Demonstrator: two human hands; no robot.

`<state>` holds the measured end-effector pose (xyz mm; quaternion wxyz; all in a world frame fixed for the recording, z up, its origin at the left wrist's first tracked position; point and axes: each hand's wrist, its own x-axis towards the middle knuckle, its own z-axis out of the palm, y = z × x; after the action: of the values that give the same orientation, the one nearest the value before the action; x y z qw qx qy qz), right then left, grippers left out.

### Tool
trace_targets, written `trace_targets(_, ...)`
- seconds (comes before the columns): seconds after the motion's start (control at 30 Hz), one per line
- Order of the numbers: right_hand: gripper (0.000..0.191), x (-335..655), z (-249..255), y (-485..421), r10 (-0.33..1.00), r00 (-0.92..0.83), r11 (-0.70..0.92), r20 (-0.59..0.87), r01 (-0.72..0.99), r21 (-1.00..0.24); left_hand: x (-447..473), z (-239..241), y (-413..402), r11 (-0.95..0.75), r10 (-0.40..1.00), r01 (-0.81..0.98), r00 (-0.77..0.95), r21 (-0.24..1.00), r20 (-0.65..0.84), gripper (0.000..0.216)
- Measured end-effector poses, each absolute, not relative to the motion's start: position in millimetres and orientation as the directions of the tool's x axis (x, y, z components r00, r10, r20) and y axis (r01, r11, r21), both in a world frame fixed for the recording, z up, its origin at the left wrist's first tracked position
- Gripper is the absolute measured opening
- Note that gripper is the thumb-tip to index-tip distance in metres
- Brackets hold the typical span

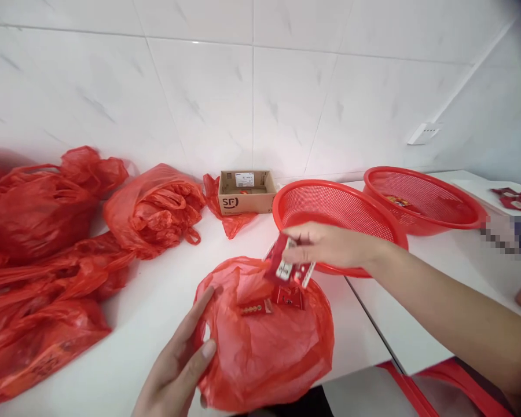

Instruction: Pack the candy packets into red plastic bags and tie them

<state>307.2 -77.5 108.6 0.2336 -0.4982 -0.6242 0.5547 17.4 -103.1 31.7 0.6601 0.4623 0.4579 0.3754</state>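
Note:
A red plastic bag (282,359) lies opened out on the white table in front of me. My left hand (178,353) holds its left rim, with the thumb and a finger pressed on the film. Above the bag's far right side, my right hand (319,246) grips small dark-red packets (276,255) with white print and pale edges; their exact number is hard to tell. Inside the bag are a red packet (257,307) with a row of round marks and another red packet (290,297) directly below the held ones.
Two red mesh baskets (325,188) (421,174) stand at the right; the farther one has a colourful packet (398,201) in it. A small cardboard box (248,202) is against the wall. Bunched red bags (156,202) fill the left. Dark-red packets (514,198) and a partly visible person are far right.

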Motion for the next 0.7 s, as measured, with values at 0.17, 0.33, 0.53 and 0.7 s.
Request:
trace_targets(0.17, 0.025, 269, 85, -87, 0.883, -0.373, 0.017, -0.286, 0.634, -0.774, 17, 35, -102, 0.31, 0.938, -0.101, 0.195, 0.945, -0.287, 0.073)
trace_targets(0.33, 0.029, 268, 87, -84, 0.889, -0.409, 0.133, -0.206, 0.661, -0.738, 9, 34, -108, 0.312, 0.945, -0.108, 0.135, 0.944, -0.297, 0.074)
trace_targets(0.53, 0.033, 296, 111, -84, 0.955, -0.29, 0.141, -0.064, 0.634, -0.76, 8, 33, -110, 0.299, 0.95, -0.085, 0.118, 0.951, -0.288, 0.073)
trace_targets(0.7, 0.045, 351, 88, -63, 0.99, 0.025, -0.089, -0.138, 0.875, -0.475, 4, 30, -113, 0.296, 0.947, -0.086, 0.159, 0.951, -0.281, 0.075)
